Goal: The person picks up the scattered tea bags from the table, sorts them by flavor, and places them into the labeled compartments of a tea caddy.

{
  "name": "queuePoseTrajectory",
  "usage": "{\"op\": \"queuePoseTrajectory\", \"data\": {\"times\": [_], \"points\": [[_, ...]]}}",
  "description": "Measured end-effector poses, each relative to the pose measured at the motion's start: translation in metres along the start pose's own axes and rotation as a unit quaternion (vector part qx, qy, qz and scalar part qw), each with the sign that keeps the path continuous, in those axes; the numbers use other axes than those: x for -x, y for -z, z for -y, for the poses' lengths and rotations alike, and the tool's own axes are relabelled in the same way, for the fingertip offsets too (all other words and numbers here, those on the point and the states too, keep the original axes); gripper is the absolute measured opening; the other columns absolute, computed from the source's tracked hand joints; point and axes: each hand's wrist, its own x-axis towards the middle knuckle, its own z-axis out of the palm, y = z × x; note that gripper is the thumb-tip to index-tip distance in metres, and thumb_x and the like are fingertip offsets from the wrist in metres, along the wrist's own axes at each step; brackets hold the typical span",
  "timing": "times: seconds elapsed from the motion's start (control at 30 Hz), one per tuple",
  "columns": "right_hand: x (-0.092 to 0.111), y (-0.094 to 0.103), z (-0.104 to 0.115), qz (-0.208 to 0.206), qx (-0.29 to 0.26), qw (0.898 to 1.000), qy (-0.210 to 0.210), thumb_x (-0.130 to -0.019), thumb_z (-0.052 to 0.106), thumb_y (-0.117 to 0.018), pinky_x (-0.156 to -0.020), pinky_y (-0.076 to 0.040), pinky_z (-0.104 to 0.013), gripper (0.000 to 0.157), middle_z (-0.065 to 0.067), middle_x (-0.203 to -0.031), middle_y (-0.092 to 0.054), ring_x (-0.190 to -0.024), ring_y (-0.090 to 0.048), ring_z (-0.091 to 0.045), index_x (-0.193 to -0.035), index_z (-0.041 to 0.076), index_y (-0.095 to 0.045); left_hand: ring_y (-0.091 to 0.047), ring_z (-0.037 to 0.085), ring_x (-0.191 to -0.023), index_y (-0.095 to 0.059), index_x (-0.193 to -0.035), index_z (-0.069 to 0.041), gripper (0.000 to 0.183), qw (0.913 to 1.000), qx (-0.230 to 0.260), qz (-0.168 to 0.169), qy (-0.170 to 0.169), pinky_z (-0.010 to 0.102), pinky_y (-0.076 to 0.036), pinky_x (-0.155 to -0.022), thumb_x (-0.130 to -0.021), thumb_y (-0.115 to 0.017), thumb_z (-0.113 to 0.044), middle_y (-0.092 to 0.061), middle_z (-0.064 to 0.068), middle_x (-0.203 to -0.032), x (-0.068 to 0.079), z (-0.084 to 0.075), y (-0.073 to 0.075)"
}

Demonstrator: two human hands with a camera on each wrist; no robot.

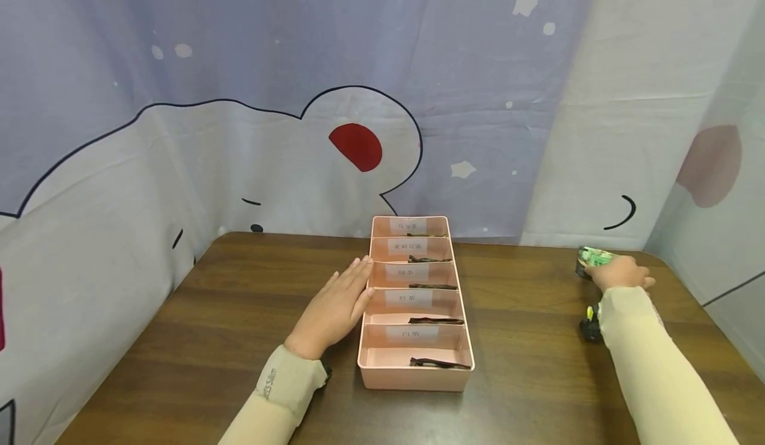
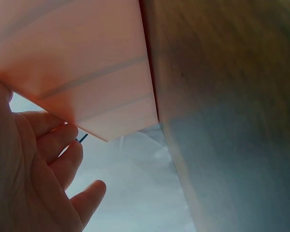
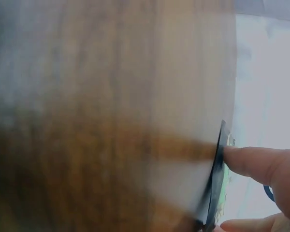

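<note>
A long pink divided box (image 1: 415, 380) stands in the middle of the wooden table. My left hand (image 1: 330, 309) rests on its left rim with fingers fairly straight; the left wrist view shows those fingers (image 2: 67, 150) along the edge of the pink wall. At the back right, my right hand (image 1: 620, 272) pinches a flat piece (image 1: 593, 258) with a green printed face and a dark underside. From the right wrist, this piece appears almost edge-on, close to the tabletop, with a fingertip (image 3: 234, 157) on its printed face. Its exact kind cannot be told.
Several compartments of the box bear white labels (image 1: 412, 297) and contain thin dark strips (image 1: 439, 364) at their right sides. A printed curtain (image 1: 269, 173) hangs behind the table (image 1: 526, 358). A small black object with yellow (image 1: 590, 325) is by the right wrist.
</note>
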Motion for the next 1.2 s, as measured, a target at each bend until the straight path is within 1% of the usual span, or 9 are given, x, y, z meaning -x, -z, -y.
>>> {"op": "queuePoseTrajectory", "data": {"times": [0.1,0.23,0.4,0.57,0.8,0.97,1.03,1.1,1.2], "points": [[-0.002,0.003,-0.001,0.005,0.017,1.000,0.015,-0.092,0.033,-0.065,-0.099,-0.032,-0.064,0.076,-0.048,-0.124,-0.043,-0.121,-0.037,-0.061,-0.124,-0.031,-0.042,-0.025,0.024,-0.153,-0.032,-0.159,-0.007,0.058,1.0000,0.000,-0.001,-0.001,0.050,-0.023,-0.123,-0.111,-0.037,-0.039,-0.030,0.006,-0.165,0.000,0.000,0.001],[-0.002,0.008,-0.003,0.023,-0.006,1.000,0.005,-0.089,0.032,-0.069,-0.107,-0.029,-0.068,0.082,-0.050,-0.129,-0.037,-0.127,-0.031,-0.063,-0.129,-0.032,-0.036,-0.025,0.025,-0.152,-0.032,-0.159,-0.006,0.058,1.0000,0.004,0.000,-0.001,0.051,-0.023,-0.123,-0.111,-0.038,-0.039,-0.030,0.007,-0.164,0.001,-0.001,0.001],[0.000,0.012,-0.007,0.029,-0.041,0.999,0.007,-0.087,0.031,-0.070,-0.105,-0.036,-0.068,0.085,-0.050,-0.131,-0.035,-0.126,-0.034,-0.062,-0.133,-0.030,-0.033,-0.027,0.027,-0.152,-0.032,-0.158,-0.005,0.058,1.0000,0.007,-0.004,-0.004,0.052,-0.024,-0.122,-0.111,-0.039,-0.038,-0.031,0.008,-0.164,0.001,-0.001,0.002],[0.004,0.013,-0.008,0.003,-0.069,0.998,-0.007,-0.089,0.025,-0.063,-0.101,-0.044,-0.061,0.073,-0.048,-0.130,-0.043,-0.122,-0.043,-0.058,-0.129,-0.031,-0.039,-0.027,0.026,-0.152,-0.032,-0.159,-0.006,0.058,1.0000,0.007,-0.004,-0.002,0.052,-0.024,-0.122,-0.111,-0.038,-0.038,-0.031,0.007,-0.164,0.001,-0.001,0.001],[0.006,0.011,-0.005,-0.043,-0.121,0.991,-0.036,-0.089,0.019,-0.052,-0.107,-0.039,-0.061,0.059,-0.044,-0.139,-0.043,-0.130,-0.040,-0.057,-0.131,-0.022,-0.050,-0.026,0.025,-0.152,-0.032,-0.159,-0.006,0.058,1.0000,0.007,-0.005,-0.005,0.052,-0.025,-0.122,-0.111,-0.038,-0.038,-0.031,0.007,-0.164,0.001,-0.002,0.002],[0.008,0.007,-0.004,-0.053,-0.159,0.986,-0.029,-0.091,0.019,-0.054,-0.110,-0.037,-0.059,0.052,-0.040,-0.141,-0.045,-0.132,-0.040,-0.056,-0.131,-0.014,-0.058,-0.025,0.024,-0.152,-0.032,-0.159,-0.007,0.058,1.0000,0.004,-0.001,-0.004,0.051,-0.024,-0.122,-0.111,-0.037,-0.039,-0.030,0.006,-0.165,0.001,-0.002,0.003],[0.012,0.008,-0.002,-0.056,-0.166,0.984,-0.019,-0.090,0.018,-0.056,-0.105,-0.042,-0.057,0.048,-0.040,-0.135,-0.050,-0.126,-0.044,-0.055,-0.128,-0.013,-0.062,-0.025,0.024,-0.152,-0.032,-0.159,-0.007,0.058,1.0000,0.005,-0.001,-0.003,0.051,-0.024,-0.122,-0.111,-0.037,-0.039,-0.030,0.006,-0.165,0.001,-0.003,0.003],[0.016,0.008,0.000,-0.052,-0.166,0.985,-0.012,-0.091,0.018,-0.056,-0.092,-0.048,-0.053,0.046,-0.041,-0.126,-0.054,-0.117,-0.048,-0.053,-0.125,-0.012,-0.063,-0.025,0.023,-0.153,-0.032,-0.159,-0.008,0.058,1.0000,0.006,-0.001,-0.001,0.050,-0.024,-0.123,-0.111,-0.037,-0.039,-0.030,0.006,-0.165,0.002,-0.003,0.003],[0.020,0.008,0.003,-0.035,-0.175,0.984,-0.017,-0.093,0.019,-0.057,-0.072,-0.046,-0.041,0.048,-0.036,-0.114,-0.054,-0.104,-0.048,-0.043,-0.126,-0.016,-0.060,-0.025,0.024,-0.153,-0.032,-0.159,-0.008,0.058,1.0000,0.007,-0.002,-0.001,0.050,-0.023,-0.123,-0.111,-0.037,-0.039,-0.030,0.005,-0.165,0.002,-0.002,0.002]]}}
